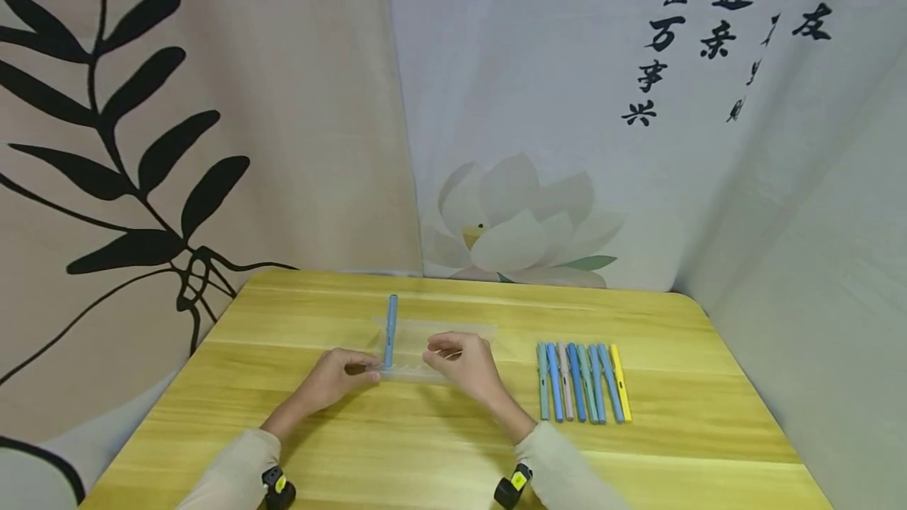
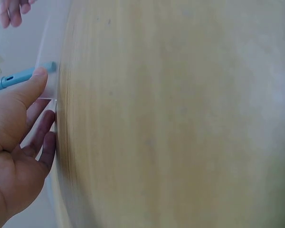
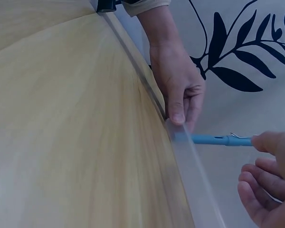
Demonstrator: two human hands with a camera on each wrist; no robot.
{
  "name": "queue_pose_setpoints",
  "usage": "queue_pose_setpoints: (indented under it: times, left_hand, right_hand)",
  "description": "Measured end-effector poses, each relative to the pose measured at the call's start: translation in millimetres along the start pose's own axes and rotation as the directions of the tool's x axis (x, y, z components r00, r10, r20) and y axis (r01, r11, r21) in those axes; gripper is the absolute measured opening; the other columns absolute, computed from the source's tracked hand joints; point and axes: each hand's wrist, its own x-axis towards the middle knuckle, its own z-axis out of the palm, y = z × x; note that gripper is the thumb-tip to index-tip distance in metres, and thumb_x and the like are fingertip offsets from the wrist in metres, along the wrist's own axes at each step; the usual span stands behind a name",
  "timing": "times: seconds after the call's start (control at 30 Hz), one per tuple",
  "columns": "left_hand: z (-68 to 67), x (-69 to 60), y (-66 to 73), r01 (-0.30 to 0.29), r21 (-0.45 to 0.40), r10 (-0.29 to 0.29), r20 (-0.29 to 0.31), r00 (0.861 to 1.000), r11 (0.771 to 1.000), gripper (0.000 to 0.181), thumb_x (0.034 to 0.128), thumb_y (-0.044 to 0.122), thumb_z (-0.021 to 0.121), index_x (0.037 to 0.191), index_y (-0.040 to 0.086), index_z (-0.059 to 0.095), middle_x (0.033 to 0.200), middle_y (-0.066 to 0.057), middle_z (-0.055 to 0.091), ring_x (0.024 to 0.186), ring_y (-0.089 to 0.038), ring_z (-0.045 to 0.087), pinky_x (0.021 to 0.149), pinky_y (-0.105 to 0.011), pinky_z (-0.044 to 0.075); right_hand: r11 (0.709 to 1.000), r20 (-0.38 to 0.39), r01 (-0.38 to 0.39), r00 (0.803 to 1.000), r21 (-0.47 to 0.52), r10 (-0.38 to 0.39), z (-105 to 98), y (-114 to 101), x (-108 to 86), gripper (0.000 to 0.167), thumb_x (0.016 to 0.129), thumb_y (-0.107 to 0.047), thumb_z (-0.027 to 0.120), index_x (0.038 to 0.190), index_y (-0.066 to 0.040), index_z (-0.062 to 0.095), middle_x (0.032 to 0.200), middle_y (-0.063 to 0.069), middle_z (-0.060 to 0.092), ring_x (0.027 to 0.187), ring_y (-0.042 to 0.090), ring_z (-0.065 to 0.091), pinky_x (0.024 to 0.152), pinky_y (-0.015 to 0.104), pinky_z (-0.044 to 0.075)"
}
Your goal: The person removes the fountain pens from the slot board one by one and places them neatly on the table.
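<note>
My left hand (image 1: 343, 376) pinches the left corner of a clear plastic pen rack (image 1: 411, 375) between thumb and fingers. One blue pen (image 1: 390, 333) with a metal clip stands at the rack's left end, close to the left thumb. In the left wrist view, the thumb lies beside the lower end of the pen (image 2: 21, 77). My right hand (image 1: 464, 360) hovers over the middle of the rack, fingers loosely bent, with nothing visible between them. It is apart from the pen in the head view. The rack's transparent edges are hard to make out.
To the right, several capped pens (image 1: 583, 382) lie side by side on the wooden table (image 1: 680, 447), in blue, green, pinkish and yellow. Printed curtains (image 1: 319, 116) hang behind the table's far edge and along its sides.
</note>
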Motion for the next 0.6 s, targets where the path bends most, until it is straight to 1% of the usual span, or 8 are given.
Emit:
queue_pose_setpoints:
  times: [0.1, 0.2, 0.3, 0.6]
  left_hand:
    - [0.7, -0.2, -1.2, -0.003, 0.003, 0.003, -0.006, 1.0, 1.0, 0.027, 0.0944, 0.026, 0.075, 0.117, 0.011, 0.078, 0.117, -0.007, 0.075, 0.111, -0.029, 0.069, 0.096, -0.052, 0.056]
    - [1.1, 0.0, -2.8, -0.016, 0.005, 0.016, -0.011, 1.0, 1.0, 0.027, 0.0944, 0.025, 0.075, 0.117, 0.01, 0.078, 0.116, -0.007, 0.076, 0.109, -0.029, 0.07, 0.094, -0.05, 0.057]
    - [1.4, 0.0, -3.1, -0.018, -0.002, 0.018, -0.001, 1.0, 1.0, 0.028, 0.0945, 0.025, 0.075, 0.118, 0.01, 0.077, 0.117, -0.007, 0.076, 0.11, -0.029, 0.07, 0.094, -0.048, 0.058]
    - [1.8, -1.0, -0.6, -0.024, -0.001, 0.024, 0.009, 1.0, 1.0, 0.029, 0.0953, 0.025, 0.074, 0.118, 0.008, 0.077, 0.118, -0.008, 0.075, 0.111, -0.032, 0.07, 0.094, -0.049, 0.057]
  right_hand:
    - [1.0, -0.012, -0.01, 1.0, 0.009, 0.01, 11.1, 1.1, 3.9, 0.024, 0.094, -0.023, 0.078, 0.113, -0.009, 0.077, 0.101, 0.003, 0.078, 0.088, 0.013, 0.073, 0.078, 0.024, 0.059]
    - [0.999, -0.014, -0.021, 1.0, 0.035, 0.022, 20.9, 0.3, 7.6, 0.025, 0.093, -0.022, 0.078, 0.112, -0.005, 0.077, 0.099, 0.002, 0.078, 0.086, 0.012, 0.072, 0.077, 0.023, 0.059]
    - [0.998, -0.01, -0.022, 1.0, 0.055, 0.023, 29.3, 1.1, 10.3, 0.027, 0.093, -0.021, 0.077, 0.111, -0.001, 0.077, 0.098, 0.003, 0.078, 0.086, 0.012, 0.072, 0.077, 0.024, 0.059]
    - [0.997, -0.027, -0.053, 0.998, 0.048, 0.054, 44.7, 5.7, 13.8, 0.028, 0.093, -0.021, 0.078, 0.111, 0.0, 0.077, 0.099, 0.005, 0.078, 0.087, 0.015, 0.073, 0.077, 0.024, 0.06]
